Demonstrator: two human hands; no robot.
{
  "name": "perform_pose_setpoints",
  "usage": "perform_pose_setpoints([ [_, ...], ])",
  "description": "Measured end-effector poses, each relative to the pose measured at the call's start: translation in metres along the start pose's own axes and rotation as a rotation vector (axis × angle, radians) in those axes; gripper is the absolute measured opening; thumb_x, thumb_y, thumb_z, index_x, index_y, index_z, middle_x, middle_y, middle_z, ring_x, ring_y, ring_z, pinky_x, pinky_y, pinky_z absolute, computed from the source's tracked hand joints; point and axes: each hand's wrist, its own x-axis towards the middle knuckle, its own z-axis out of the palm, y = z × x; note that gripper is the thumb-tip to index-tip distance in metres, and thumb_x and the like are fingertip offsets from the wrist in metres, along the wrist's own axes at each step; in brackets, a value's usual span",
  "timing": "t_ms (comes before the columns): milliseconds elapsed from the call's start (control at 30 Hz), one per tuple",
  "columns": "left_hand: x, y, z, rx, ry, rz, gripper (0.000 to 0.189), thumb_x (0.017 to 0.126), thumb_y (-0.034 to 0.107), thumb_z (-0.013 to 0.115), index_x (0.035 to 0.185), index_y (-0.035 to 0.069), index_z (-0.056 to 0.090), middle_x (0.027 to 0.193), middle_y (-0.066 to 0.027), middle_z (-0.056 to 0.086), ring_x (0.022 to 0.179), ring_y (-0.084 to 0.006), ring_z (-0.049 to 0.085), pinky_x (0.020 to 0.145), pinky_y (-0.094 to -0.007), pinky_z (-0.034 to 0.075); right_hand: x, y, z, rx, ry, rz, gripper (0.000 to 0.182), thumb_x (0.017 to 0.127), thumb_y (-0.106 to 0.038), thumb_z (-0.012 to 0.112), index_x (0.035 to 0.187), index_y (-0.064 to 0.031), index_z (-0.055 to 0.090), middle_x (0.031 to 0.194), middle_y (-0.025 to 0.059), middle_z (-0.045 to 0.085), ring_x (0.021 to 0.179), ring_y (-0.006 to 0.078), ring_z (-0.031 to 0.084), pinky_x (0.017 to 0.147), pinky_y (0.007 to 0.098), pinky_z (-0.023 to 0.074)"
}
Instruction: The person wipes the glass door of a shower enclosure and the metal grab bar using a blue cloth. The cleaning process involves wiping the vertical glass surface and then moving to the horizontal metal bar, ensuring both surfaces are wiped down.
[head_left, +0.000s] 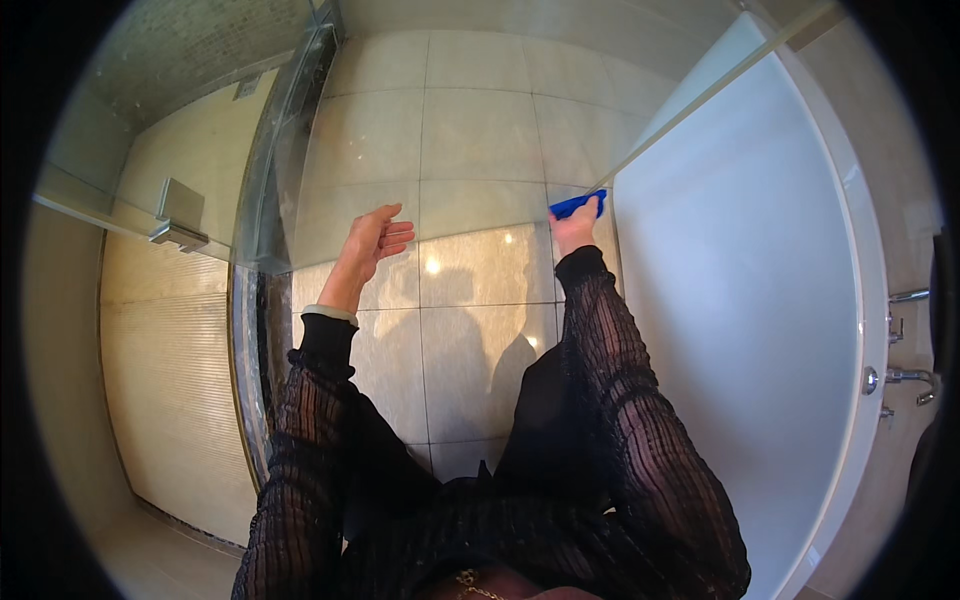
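A folded blue cloth (576, 205) is in my right hand (576, 224), held at the free edge of a glass door panel (480, 202), beside the bathtub's near wall. The thumb lies over the cloth; the other fingers are mostly hidden under it. On the other side, my left hand (377, 236) hangs empty above the tiled floor, its fingers spread and the palm turned inward. Whether it touches the glass cannot be told.
On the right a white bathtub (742, 285) runs lengthwise, with a chrome tap (911, 376) beyond its rim. To the left are a metal glass hinge (178, 234), a shower floor (169, 360) and a dark raised threshold (271, 330). Large beige tiles (457, 277) cover the floor.
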Motion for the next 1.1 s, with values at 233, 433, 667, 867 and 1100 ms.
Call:
perform_pose_setpoints([
  [233, -0.004, 0.013, 0.007, 0.065, -0.025, -0.044, 0.038, 0.09, 0.034, 0.057, 0.105, -0.001, 0.051, 0.098, -0.0168, 0.065, 0.086, -0.0239, 0.067, 0.075, -0.0334, 0.054, 0.019, 0.077, -0.022, -1.629, -0.31, -0.635, 0.122, 0.071, -0.023, 0.081, 0.14, 0.014, -0.013, 0.148, 0.03, 0.017, 0.139, 0.0314, 0.022, 0.113, 0.0339, 0.0204],
  [433, -0.004, 0.017, -0.022, -0.096, -0.125, -0.172, 0.038, 0.09, 0.031, 0.058, 0.11, 0.0, 0.05, 0.101, -0.017, 0.061, 0.089, -0.0279, 0.067, 0.076, -0.0364, 0.056, -0.12, 0.185, 0.054, -0.903, -0.965, -0.277, 0.054, 0.075, -0.011, 0.075, 0.116, 0.0083, 0.046, 0.109, 0.0155, 0.059, 0.095, 0.0201, 0.057, 0.079, 0.0331, 0.0486],
  [667, -0.019, 0.019, -0.021, -0.35, 0.216, 0.045, 0.05, 0.083, 0.012, 0.063, 0.121, -0.007, 0.037, 0.119, -0.0238, 0.036, 0.093, -0.0429, 0.06, 0.08, -0.0455, 0.056, -0.06, 0.078, 0.011, -0.309, -0.52, 0.237, 0.049, 0.086, -0.033, 0.056, 0.116, 0.0047, 0.046, 0.12, 0.0183, 0.052, 0.109, 0.0298, 0.048, 0.093, 0.0441, 0.0416],
  [867, -0.026, 0.021, -0.086, -0.552, 0.43, 0.035, 0.051, 0.082, 0.006, 0.057, 0.123, -0.01, 0.03, 0.116, -0.0303, 0.036, 0.097, -0.0446, 0.055, 0.083, -0.0459, 0.055, -0.07, 0.16, 0.033, -0.038, -0.256, 0.399, 0.055, 0.094, -0.045, 0.031, 0.13, -0.0044, 0.033, 0.133, 0.0187, 0.038, 0.122, 0.0371, 0.035, 0.102, 0.0562, 0.0311],
  [1100, 0.012, 0.002, -0.095, -0.167, 0.177, 0.18, 0.042, 0.083, 0.006, 0.055, 0.115, -0.013, 0.036, 0.112, -0.0338, 0.042, 0.094, -0.0436, 0.056, 0.082, -0.0473, 0.055, -0.116, 0.299, 0.066, -0.583, -0.985, 0.002, 0.05, 0.083, -0.041, 0.065, 0.105, 0.0026, 0.058, 0.104, 0.0161, 0.065, 0.091, 0.027, 0.062, 0.085, 0.0381, 0.0503],
])
